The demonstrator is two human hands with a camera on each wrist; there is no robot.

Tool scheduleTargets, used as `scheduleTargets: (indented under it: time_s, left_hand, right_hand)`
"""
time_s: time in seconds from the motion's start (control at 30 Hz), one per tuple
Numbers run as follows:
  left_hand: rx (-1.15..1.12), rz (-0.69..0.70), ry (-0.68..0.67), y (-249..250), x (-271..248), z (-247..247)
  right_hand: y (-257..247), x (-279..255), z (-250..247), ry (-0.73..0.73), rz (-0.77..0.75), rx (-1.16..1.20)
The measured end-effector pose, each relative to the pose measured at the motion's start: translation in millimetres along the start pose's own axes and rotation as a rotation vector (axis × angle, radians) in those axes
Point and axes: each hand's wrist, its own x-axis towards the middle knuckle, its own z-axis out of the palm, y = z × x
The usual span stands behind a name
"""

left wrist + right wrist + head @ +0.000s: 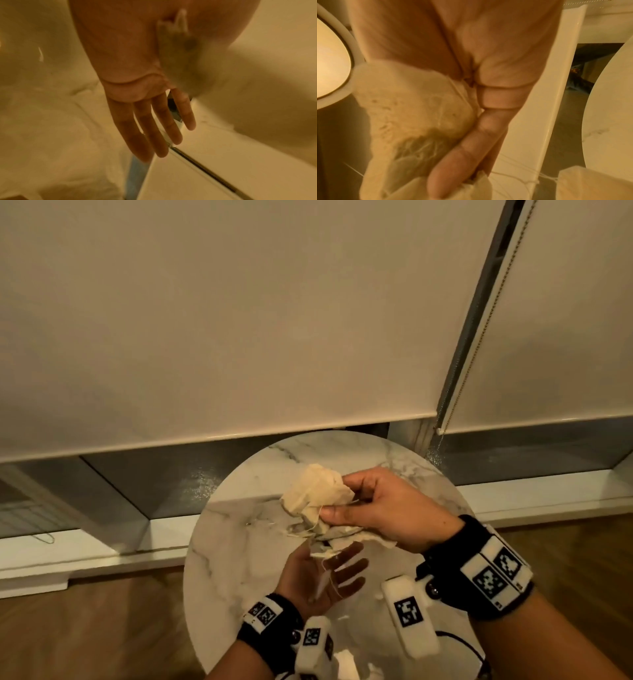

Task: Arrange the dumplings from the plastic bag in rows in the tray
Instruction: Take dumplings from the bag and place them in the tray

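Note:
My right hand [346, 499] pinches a cream, crumpled cloth-like bundle [317, 496] between thumb and fingers and holds it above the round marble table [236, 546]. Loose threads and a flat pale flap [363, 537] hang from under it. In the right wrist view the bundle [412, 115] lies against my palm, with my thumb [462, 155] pressed on its lower edge. My left hand [329, 575] is just below it, palm up, fingers straight and spread, with a thin thread and a small pale scrap [320, 585] on the palm. The left wrist view shows those straight fingers [154, 128] holding nothing.
The table stands close to a window covered by cream roller blinds [239, 320], with a bead chain [479, 337] hanging at the right. A white sill [102, 553] runs behind it, above a wooden floor [85, 628]. Pale scraps [346, 659] lie at the table's near edge.

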Motion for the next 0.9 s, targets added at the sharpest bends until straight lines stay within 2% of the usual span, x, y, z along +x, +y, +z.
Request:
scheduleTargets:
  time_s: [0.17,0.27,0.43,0.53,0.63,0.7,0.9]
  left_hand:
    - [-0.176,0.041,-0.070,30.6,-22.2,-18.1]
    - [-0.177,0.065,-0.108,47.7,-25.7,-36.5]
    - [-0.205,0.035,-0.138,70.2,-29.3,-57.9]
    - [-0.146,0.009,-0.072,76.5,-26.9,-72.9]
    - [-0.124,0.000,-0.027,79.2,-24.6,-81.3]
    - [-0.131,-0.001,-0.026,81.0,-24.2,-85.3]
    - [-0.182,-0.030,-0.065,91.6,-23.0,-102.3]
  right_hand:
    - [19.0,38.5,22.1,0.020,0.069,-0.186]
    - [39.0,59.6,36.3,0.068,0.113,-0.333]
    - [76.6,86.6,60.0,0.028,0.152,-0.639]
    - [97.3,95.7,71.1,0.026,0.189,-0.761]
    - [108.6,101.7,84.9,0.082,0.200,-0.745]
    - [113.6,106.3,95.7,0.110,0.191,-0.761]
    - [134.2,115.3,119.8,0.228,0.180,-1.051]
